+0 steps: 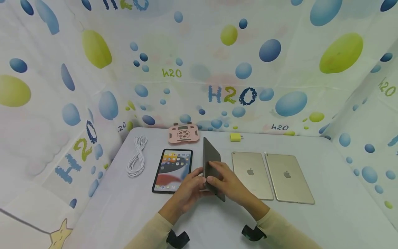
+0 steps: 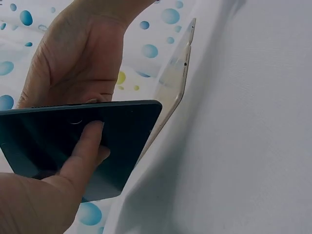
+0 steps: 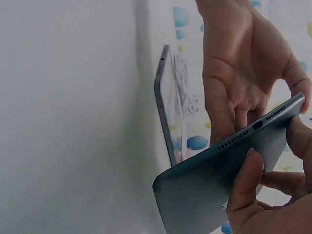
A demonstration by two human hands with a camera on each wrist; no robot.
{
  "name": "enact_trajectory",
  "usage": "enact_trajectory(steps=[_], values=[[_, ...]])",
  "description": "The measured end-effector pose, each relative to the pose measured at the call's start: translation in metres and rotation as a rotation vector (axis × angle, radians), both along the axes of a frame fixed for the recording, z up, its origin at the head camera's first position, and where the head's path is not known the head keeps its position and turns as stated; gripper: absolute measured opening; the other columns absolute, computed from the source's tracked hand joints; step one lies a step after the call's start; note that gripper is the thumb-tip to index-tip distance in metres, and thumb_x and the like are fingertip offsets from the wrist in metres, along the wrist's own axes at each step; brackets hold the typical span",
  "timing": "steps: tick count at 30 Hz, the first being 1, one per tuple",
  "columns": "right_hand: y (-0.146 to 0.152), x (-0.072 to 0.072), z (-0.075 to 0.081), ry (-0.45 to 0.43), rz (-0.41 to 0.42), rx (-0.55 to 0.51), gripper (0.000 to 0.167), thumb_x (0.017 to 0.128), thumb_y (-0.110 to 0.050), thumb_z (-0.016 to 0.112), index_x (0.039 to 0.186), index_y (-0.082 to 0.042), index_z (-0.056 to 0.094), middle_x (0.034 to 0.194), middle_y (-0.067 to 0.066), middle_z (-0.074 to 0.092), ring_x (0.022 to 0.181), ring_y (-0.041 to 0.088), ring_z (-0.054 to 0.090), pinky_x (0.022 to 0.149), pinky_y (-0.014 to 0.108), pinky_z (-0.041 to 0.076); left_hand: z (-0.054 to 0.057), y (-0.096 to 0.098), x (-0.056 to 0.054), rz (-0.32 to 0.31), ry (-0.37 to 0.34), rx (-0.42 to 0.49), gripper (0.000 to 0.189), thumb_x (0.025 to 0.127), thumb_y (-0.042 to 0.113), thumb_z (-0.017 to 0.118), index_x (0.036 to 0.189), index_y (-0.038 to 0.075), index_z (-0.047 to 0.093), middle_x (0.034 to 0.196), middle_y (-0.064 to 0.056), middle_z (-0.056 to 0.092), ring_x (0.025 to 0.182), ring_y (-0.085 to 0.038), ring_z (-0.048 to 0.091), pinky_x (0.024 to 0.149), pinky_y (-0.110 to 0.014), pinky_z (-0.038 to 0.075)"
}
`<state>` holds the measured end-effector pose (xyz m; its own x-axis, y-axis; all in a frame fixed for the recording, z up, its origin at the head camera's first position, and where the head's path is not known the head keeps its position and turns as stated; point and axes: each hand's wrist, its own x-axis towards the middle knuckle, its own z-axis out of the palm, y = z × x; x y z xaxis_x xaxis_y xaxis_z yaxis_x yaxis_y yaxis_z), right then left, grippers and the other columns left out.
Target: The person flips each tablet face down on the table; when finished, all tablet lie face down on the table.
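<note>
A dark grey tablet (image 1: 211,152) stands on edge between my two hands in the head view, lifted and turned nearly side-on. My left hand (image 1: 191,188) holds its screen side, fingers laid against the dark glass (image 2: 53,141) in the left wrist view. On the other side, my right hand (image 1: 229,182) grips the tablet, with thumb and fingers on the grey back (image 3: 204,195). The edge with speaker holes and a charging port (image 3: 257,126) faces the right wrist camera. Left of the hands lies a tablet with its screen lit (image 1: 172,169), partly overlapped by my left hand.
Two gold tablets (image 1: 253,173) (image 1: 289,180) lie face down side by side at the right. A coiled white cable (image 1: 136,157) is at the left. Toward the back are a pink case-like object (image 1: 183,134) and a yellow charger plug (image 1: 235,137). A patterned curtain (image 1: 192,45) hangs behind the white table.
</note>
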<state>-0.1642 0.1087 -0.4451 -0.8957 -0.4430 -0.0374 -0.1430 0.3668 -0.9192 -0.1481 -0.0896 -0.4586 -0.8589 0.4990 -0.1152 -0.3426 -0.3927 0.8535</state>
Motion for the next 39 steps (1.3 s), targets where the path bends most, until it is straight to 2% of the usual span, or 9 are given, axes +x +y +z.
enact_trajectory(steps=[5, 10, 13, 18, 23, 26, 30, 35, 39], values=[[0.004, -0.006, -0.003, 0.103, -0.004, 0.115, 0.067, 0.095, -0.042, 0.07, 0.152, -0.013, 0.048, 0.156, 0.011, 0.04, 0.093, 0.02, 0.055, 0.076, 0.032, 0.053, -0.005, -0.001, 0.0, -0.003, 0.015, 0.03, 0.072, 0.089, -0.001, 0.042, 0.158, -0.005, 0.022, 0.157, -0.027, 0.036, 0.119, -0.021, 0.062, 0.101, -0.045, 0.053], [0.023, -0.024, -0.01, 0.166, -0.135, 0.21, 0.069, 0.092, -0.039, 0.075, 0.15, -0.01, 0.05, 0.157, 0.018, 0.04, 0.132, 0.039, 0.051, 0.104, 0.056, 0.047, -0.01, -0.005, 0.002, -0.015, -0.002, 0.11, 0.069, 0.091, -0.005, 0.037, 0.159, -0.003, 0.023, 0.159, -0.027, 0.036, 0.128, -0.027, 0.06, 0.1, -0.047, 0.053], [0.035, -0.034, -0.014, 0.081, -0.19, 0.19, 0.076, 0.092, -0.036, 0.075, 0.155, -0.01, 0.041, 0.162, 0.021, 0.032, 0.144, 0.045, 0.039, 0.112, 0.063, 0.038, -0.011, -0.006, 0.002, -0.004, -0.028, 0.132, 0.066, 0.093, -0.005, 0.035, 0.159, 0.001, 0.027, 0.157, -0.024, 0.041, 0.128, -0.029, 0.061, 0.1, -0.049, 0.053], [0.04, -0.045, -0.018, -0.077, -0.188, 0.07, 0.088, 0.091, -0.03, 0.077, 0.161, -0.01, 0.029, 0.163, 0.022, 0.031, 0.135, 0.044, 0.051, 0.107, 0.058, 0.045, -0.012, -0.006, 0.002, 0.014, -0.071, 0.127, 0.067, 0.093, -0.004, 0.032, 0.159, 0.006, 0.03, 0.157, -0.022, 0.042, 0.131, -0.031, 0.058, 0.102, -0.051, 0.051], [0.035, -0.05, -0.018, -0.062, -0.227, 0.071, 0.086, 0.09, -0.021, 0.078, 0.161, -0.011, 0.03, 0.162, 0.022, 0.032, 0.138, 0.046, 0.047, 0.108, 0.058, 0.044, -0.014, -0.004, -0.002, 0.059, -0.063, -0.005, 0.07, 0.09, -0.005, 0.04, 0.158, 0.007, 0.031, 0.156, -0.022, 0.042, 0.132, -0.033, 0.056, 0.103, -0.053, 0.05], [0.032, -0.053, -0.019, -0.053, -0.251, 0.109, 0.086, 0.09, -0.019, 0.078, 0.161, -0.012, 0.031, 0.162, 0.022, 0.032, 0.14, 0.047, 0.044, 0.109, 0.057, 0.043, -0.013, -0.003, -0.003, 0.139, -0.048, -0.139, 0.069, 0.088, -0.001, 0.048, 0.156, 0.004, 0.034, 0.149, -0.019, 0.045, 0.125, -0.029, 0.057, 0.101, -0.047, 0.052], [0.029, -0.057, -0.024, -0.044, -0.277, 0.148, 0.088, 0.089, -0.019, 0.079, 0.161, -0.011, 0.03, 0.162, 0.021, 0.033, 0.143, 0.045, 0.039, 0.113, 0.055, 0.04, -0.009, -0.004, -0.004, 0.231, -0.06, -0.248, 0.07, 0.087, 0.004, 0.052, 0.155, 0.001, 0.037, 0.15, -0.02, 0.045, 0.131, -0.031, 0.048, 0.108, -0.049, 0.041], [0.026, -0.061, -0.029, -0.017, -0.289, 0.198, 0.089, 0.088, -0.018, 0.079, 0.16, -0.006, 0.028, 0.162, 0.022, 0.033, 0.149, 0.041, 0.031, 0.119, 0.053, 0.031, -0.007, -0.006, -0.003, 0.271, -0.083, -0.311, 0.071, 0.091, 0.008, 0.051, 0.157, -0.005, 0.028, 0.162, -0.024, 0.031, 0.15, -0.038, 0.028, 0.121, -0.06, 0.021], [0.025, -0.063, -0.033, 0.003, -0.276, 0.239, 0.089, 0.089, -0.018, 0.079, 0.16, -0.003, 0.028, 0.162, 0.023, 0.033, 0.15, 0.04, 0.03, 0.12, 0.053, 0.028, -0.008, -0.005, -0.002, 0.283, -0.073, -0.341, 0.076, 0.092, 0.01, 0.052, 0.159, -0.006, 0.018, 0.159, -0.027, 0.036, 0.145, -0.039, 0.035, 0.121, -0.059, 0.022]])
